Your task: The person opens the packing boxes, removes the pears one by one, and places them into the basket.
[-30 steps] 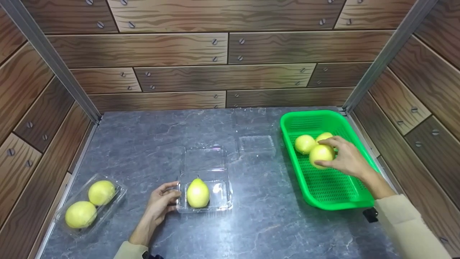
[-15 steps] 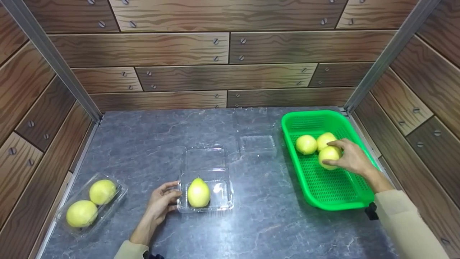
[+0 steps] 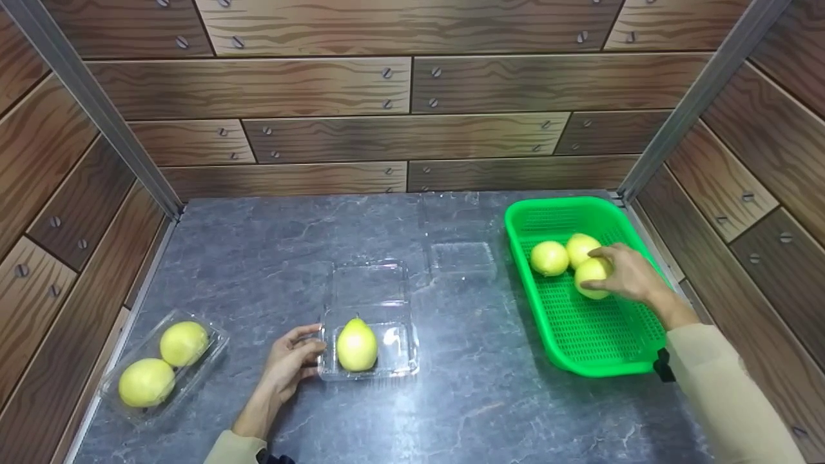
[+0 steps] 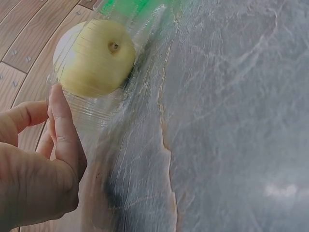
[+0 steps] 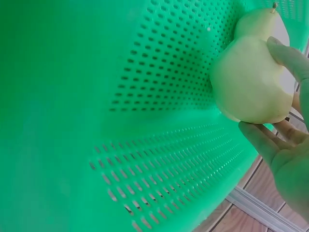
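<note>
My left hand [image 3: 287,362] pinches the left edge of an open clear plastic clamshell box [image 3: 394,351]. One yellow-green pear [image 3: 356,346] stands in the box's left side, stem up; the left wrist view shows its base [image 4: 114,47] through the plastic. Over at the green basket [image 3: 546,332], my right hand [image 3: 628,277] grips a pear [image 3: 590,281] between thumb and fingers. Two more pears lie against it there, one to the left [image 3: 549,258] and one behind [image 3: 582,250]. In the right wrist view the gripped pear [image 5: 248,84] is inside the basket.
At far left a closed clear box [image 3: 216,345] holds two pears [image 3: 146,383]. Behind the middle lies another open clear box [image 3: 461,258], hard to see on the grey marbled table [image 3: 258,258]. Wood-patterned walls [image 3: 277,87] enclose the back and both sides.
My right hand has shifted slightly right with its pear, separating it from the left pear in the basket. The left hand and its box stay in place.
</note>
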Tool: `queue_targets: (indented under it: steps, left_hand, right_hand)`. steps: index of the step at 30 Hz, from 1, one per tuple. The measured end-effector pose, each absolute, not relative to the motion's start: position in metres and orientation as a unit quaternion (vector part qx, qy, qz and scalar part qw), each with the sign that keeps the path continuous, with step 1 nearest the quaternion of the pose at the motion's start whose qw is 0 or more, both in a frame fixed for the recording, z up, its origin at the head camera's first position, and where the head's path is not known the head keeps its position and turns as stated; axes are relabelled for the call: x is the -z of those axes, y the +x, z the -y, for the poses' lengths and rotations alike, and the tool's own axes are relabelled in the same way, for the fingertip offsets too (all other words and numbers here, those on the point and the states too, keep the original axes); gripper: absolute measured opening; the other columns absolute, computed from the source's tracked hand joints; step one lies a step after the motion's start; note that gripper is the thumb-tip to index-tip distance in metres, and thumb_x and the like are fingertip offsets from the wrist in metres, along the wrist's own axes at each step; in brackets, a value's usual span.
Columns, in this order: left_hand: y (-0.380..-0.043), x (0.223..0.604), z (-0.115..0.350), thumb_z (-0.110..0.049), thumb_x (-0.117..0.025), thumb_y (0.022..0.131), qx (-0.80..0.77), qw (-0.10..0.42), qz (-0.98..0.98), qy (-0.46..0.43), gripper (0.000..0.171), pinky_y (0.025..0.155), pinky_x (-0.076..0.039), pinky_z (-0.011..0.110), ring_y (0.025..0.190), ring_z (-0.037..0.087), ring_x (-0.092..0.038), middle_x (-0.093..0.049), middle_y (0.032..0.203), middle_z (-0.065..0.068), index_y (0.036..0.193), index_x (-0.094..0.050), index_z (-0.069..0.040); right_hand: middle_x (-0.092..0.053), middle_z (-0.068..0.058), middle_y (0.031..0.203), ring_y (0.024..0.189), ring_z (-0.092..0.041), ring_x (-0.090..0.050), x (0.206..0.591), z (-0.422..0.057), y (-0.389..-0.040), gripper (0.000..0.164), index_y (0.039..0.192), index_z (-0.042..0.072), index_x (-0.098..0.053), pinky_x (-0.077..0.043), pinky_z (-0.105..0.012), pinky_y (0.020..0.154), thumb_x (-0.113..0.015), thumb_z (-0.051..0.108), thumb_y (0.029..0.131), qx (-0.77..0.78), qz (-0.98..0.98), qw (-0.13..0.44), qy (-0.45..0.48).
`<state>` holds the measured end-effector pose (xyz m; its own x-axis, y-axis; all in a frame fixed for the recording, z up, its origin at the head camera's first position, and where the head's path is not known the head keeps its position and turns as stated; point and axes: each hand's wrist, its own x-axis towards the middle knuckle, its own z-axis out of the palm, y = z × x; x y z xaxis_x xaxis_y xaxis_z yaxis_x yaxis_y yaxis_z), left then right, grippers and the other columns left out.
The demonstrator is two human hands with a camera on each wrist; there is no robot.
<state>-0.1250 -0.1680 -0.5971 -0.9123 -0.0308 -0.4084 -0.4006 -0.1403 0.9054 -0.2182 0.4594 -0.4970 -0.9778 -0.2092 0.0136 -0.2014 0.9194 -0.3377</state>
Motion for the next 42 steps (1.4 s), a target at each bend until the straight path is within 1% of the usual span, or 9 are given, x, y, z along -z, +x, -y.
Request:
queue_targets:
  steps: [3, 7, 9, 19, 23, 26, 32, 39, 42]
  left_hand:
    - [-0.125, 0.597, 0.168, 0.001, -0.071, 0.088, -0.736, 0.125, -0.644, -0.165, 0.051, 0.053, -0.057, 0.021, 0.066, 0.011, -0.063, -0.07, 0.094, 0.002, 0.138, -0.06, 0.001]
    - [-0.125, 0.597, 0.168, 0.002, -0.072, 0.087, -0.74, 0.126, -0.639, -0.167, 0.052, 0.052, -0.057, 0.02, 0.066, 0.01, -0.062, -0.07, 0.094, 0.001, 0.138, -0.06, 0.001]
    - [-0.125, 0.597, 0.167, 0.002, -0.072, 0.087, -0.74, 0.126, -0.638, -0.168, 0.052, 0.052, -0.057, 0.021, 0.066, 0.009, -0.061, -0.071, 0.094, 0.001, 0.138, -0.06, 0.001]
    - [-0.124, 0.597, 0.166, 0.002, -0.073, 0.088, -0.743, 0.122, -0.636, -0.172, 0.053, 0.053, -0.058, 0.023, 0.067, 0.011, -0.061, -0.071, 0.095, 0.002, 0.139, -0.06, 0.001]
    - [-0.124, 0.598, 0.166, 0.002, -0.073, 0.088, -0.743, 0.119, -0.636, -0.173, 0.052, 0.051, -0.057, 0.023, 0.066, 0.011, -0.061, -0.071, 0.094, 0.002, 0.139, -0.06, 0.001]
    - [-0.125, 0.598, 0.166, 0.002, -0.072, 0.088, -0.744, 0.121, -0.634, -0.173, 0.052, 0.052, -0.058, 0.023, 0.066, 0.011, -0.062, -0.072, 0.095, 0.002, 0.139, -0.06, 0.001]
    - [-0.125, 0.598, 0.167, 0.001, -0.073, 0.088, -0.738, 0.124, -0.642, -0.171, 0.051, 0.053, -0.057, 0.02, 0.066, 0.01, -0.061, -0.07, 0.094, 0.002, 0.138, -0.061, 0.0]
    - [-0.125, 0.598, 0.167, 0.001, -0.073, 0.087, -0.735, 0.12, -0.646, -0.168, 0.052, 0.052, -0.057, 0.02, 0.064, 0.009, -0.061, -0.069, 0.092, 0.001, 0.137, -0.06, 0.002]
    - [-0.125, 0.599, 0.166, 0.001, -0.072, 0.088, -0.734, 0.12, -0.647, -0.169, 0.051, 0.052, -0.057, 0.02, 0.065, 0.009, -0.061, -0.069, 0.092, 0.0, 0.138, -0.06, 0.002]
  right_hand:
    - [-0.061, -0.038, 0.131, 0.115, -0.053, -0.061, 0.495, -0.461, -0.222, 0.071, 0.135, -0.008, -0.063, -0.057, -0.067, 0.089, -0.089, 0.033, 0.084, 0.164, -0.98, 0.01, -0.112]
    - [-0.059, -0.04, 0.131, 0.118, -0.056, -0.059, 0.492, -0.463, -0.228, 0.071, 0.135, -0.01, -0.062, -0.054, -0.07, 0.093, -0.089, 0.032, 0.085, 0.156, -0.982, 0.021, -0.109]
    - [-0.058, -0.041, 0.133, 0.121, -0.058, -0.056, 0.49, -0.464, -0.231, 0.072, 0.135, -0.011, -0.061, -0.051, -0.073, 0.098, -0.088, 0.033, 0.085, 0.154, -0.982, 0.029, -0.105]
    - [-0.052, -0.043, 0.141, 0.134, -0.063, -0.044, 0.489, -0.467, -0.245, 0.075, 0.139, -0.013, -0.056, -0.041, -0.077, 0.111, -0.086, 0.032, 0.087, 0.149, -0.984, 0.058, -0.084]
    - [-0.055, -0.042, 0.138, 0.132, -0.062, -0.047, 0.492, -0.468, -0.247, 0.074, 0.138, -0.013, -0.057, -0.045, -0.076, 0.108, -0.086, 0.032, 0.087, 0.145, -0.984, 0.06, -0.086]
    - [-0.057, -0.041, 0.135, 0.126, -0.059, -0.052, 0.494, -0.469, -0.247, 0.071, 0.137, -0.012, -0.059, -0.048, -0.074, 0.103, -0.086, 0.031, 0.087, 0.144, -0.984, 0.06, -0.088]
    - [-0.06, -0.038, 0.13, 0.118, -0.052, -0.057, 0.499, -0.472, -0.246, 0.065, 0.134, -0.011, -0.061, -0.052, -0.068, 0.097, -0.085, 0.03, 0.088, 0.149, -0.983, 0.061, -0.091]
    - [-0.059, -0.039, 0.131, 0.119, -0.053, -0.056, 0.501, -0.473, -0.246, 0.064, 0.136, -0.012, -0.059, -0.051, -0.069, 0.099, -0.082, 0.026, 0.091, 0.159, -0.981, 0.058, -0.092]
    - [-0.056, -0.041, 0.134, 0.122, -0.055, -0.055, 0.501, -0.474, -0.244, 0.065, 0.136, -0.013, -0.058, -0.05, -0.071, 0.1, -0.082, 0.027, 0.091, 0.158, -0.982, 0.058, -0.086]
